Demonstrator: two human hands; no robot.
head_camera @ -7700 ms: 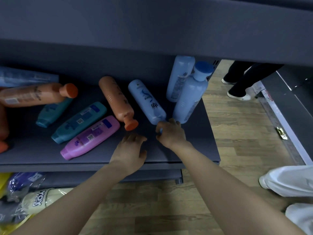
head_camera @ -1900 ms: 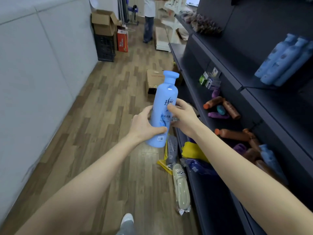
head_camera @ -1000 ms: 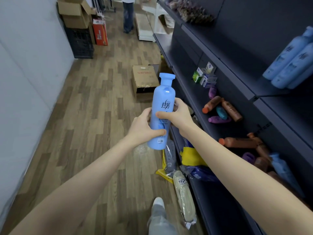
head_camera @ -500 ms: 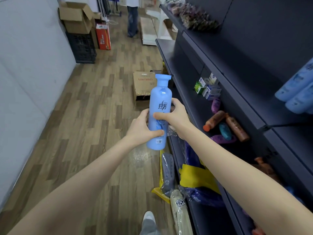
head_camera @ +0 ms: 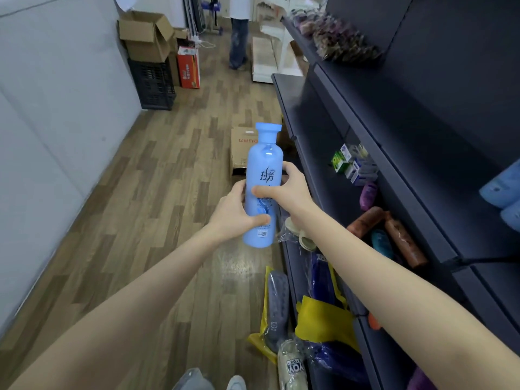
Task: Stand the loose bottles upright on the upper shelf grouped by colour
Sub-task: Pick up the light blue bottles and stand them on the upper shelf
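- Two bare hands grasp one light-blue bottle (head_camera: 263, 164), which is upright with its cap on top, in the air over the wooden floor (head_camera: 154, 192) and on no shelf.
- The left hand (head_camera: 233, 215) wraps the lower half of that bottle from the left, thumb across the front of the label.
- The right hand (head_camera: 287, 190) clasps the middle of the bottle from the right, its thumb lying across the front just below the printed characters.
- To the right of the held bottle stands a dark shelving unit (head_camera: 422, 130). On its upper shelf (head_camera: 439, 198), far right of the bottle, more light-blue bottles (head_camera: 501, 190) show at the frame edge, cut off.
- On a lower shelf, right of and slightly below the held bottle, loose bottles lie on their sides: a purple bottle (head_camera: 368, 195), two brown-orange bottles (head_camera: 364, 222) (head_camera: 402, 243) and a teal bottle (head_camera: 380, 242) between them.
- Small cartons (head_camera: 353, 166) sit on that shelf, right of the bottle's neck.
- Behind the held bottle a cardboard box (head_camera: 239, 147) rests on the floor.
- Below and right of the bottle lies a yellow bag (head_camera: 323, 322) among wrapped goods.
- Far beyond the bottle, up the aisle, a black crate (head_camera: 152, 84) carries stacked boxes, and a person's legs (head_camera: 239, 38) are in view.
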